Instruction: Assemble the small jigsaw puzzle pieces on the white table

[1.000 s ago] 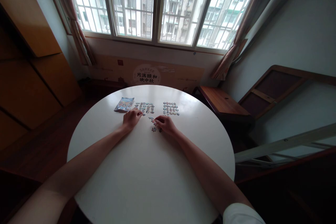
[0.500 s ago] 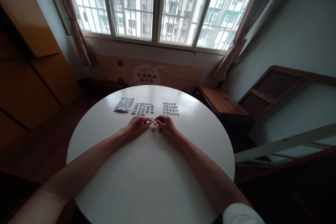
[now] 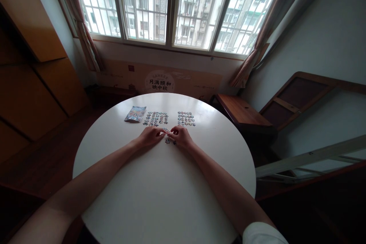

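Note:
Over the white round table (image 3: 160, 190), my left hand (image 3: 151, 135) and my right hand (image 3: 180, 136) meet fingertip to fingertip. Both are closed in a pinch on small jigsaw pieces, mostly hidden by the fingers. Just below the fingertips lie a loose jigsaw piece (image 3: 167, 142) and a darker jigsaw piece (image 3: 174, 142). Beyond my left hand, jigsaw pieces (image 3: 154, 118) are laid out in rows. A second group of jigsaw pieces (image 3: 186, 118) lies in rows beyond my right hand. The colourful picture packet (image 3: 135, 114) rests left of the first group.
A wooden bench or low table (image 3: 243, 109) stands past the table's right side. Behind the table, a printed cardboard panel (image 3: 183, 78) leans below the barred window. Orange-brown cabinets (image 3: 40, 84) are on the left.
My right hand's fingertips have shifted slightly left, closer against my left fingertips, covering more of the piece between them. The laid-out pieces and the packet stay put.

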A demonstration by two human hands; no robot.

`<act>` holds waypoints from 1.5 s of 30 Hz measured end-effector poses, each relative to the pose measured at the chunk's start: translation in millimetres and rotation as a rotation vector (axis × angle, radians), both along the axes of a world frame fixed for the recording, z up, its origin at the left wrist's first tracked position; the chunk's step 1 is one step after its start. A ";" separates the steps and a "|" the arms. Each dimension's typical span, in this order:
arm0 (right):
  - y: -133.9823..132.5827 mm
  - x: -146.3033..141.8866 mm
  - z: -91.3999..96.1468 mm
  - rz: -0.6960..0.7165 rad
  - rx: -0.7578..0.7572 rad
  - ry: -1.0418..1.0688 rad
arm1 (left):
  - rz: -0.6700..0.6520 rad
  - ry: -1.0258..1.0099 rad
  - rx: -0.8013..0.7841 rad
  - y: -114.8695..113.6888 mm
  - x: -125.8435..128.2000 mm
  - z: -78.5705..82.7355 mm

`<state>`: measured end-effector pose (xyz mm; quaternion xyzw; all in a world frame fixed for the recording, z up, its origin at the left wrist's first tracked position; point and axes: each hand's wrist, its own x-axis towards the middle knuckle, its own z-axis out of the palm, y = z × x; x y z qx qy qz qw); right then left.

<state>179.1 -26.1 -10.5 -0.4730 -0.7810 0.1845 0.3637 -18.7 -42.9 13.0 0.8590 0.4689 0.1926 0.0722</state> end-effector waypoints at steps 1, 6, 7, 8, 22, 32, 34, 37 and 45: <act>-0.2 0.4 0.3 0.004 -0.006 0.001 | 0.000 0.000 -0.002 -0.2 0.1 0.6; -2.9 3.9 8.0 0.026 -0.041 -0.014 | -0.002 -0.023 0.006 0.9 -0.1 0.2; -3.8 4.5 10.4 0.018 -0.046 -0.025 | -0.003 -0.029 0.011 1.5 -0.3 -0.5; -4.6 5.0 12.8 0.002 -0.049 -0.036 | -0.006 -0.033 0.014 2.0 -0.5 -1.2; -6.5 9.5 22.6 -0.123 -0.212 -0.092 | -0.099 -0.096 0.030 2.2 0.0 -2.2; 4.6 7.3 8.6 -0.018 -0.180 0.204 | -0.091 -0.128 0.018 4.7 -1.6 -4.8; 5.1 4.1 7.2 0.052 -0.207 0.331 | -0.084 -0.154 0.007 6.0 -2.0 -5.6; 2.8 -1.4 6.2 0.159 -0.310 0.477 | -0.078 -0.203 -0.010 8.2 -2.3 -8.1; 0.3 -5.5 3.4 0.253 -0.332 0.542 | -0.127 -0.345 -0.011 10.0 -1.0 -15.3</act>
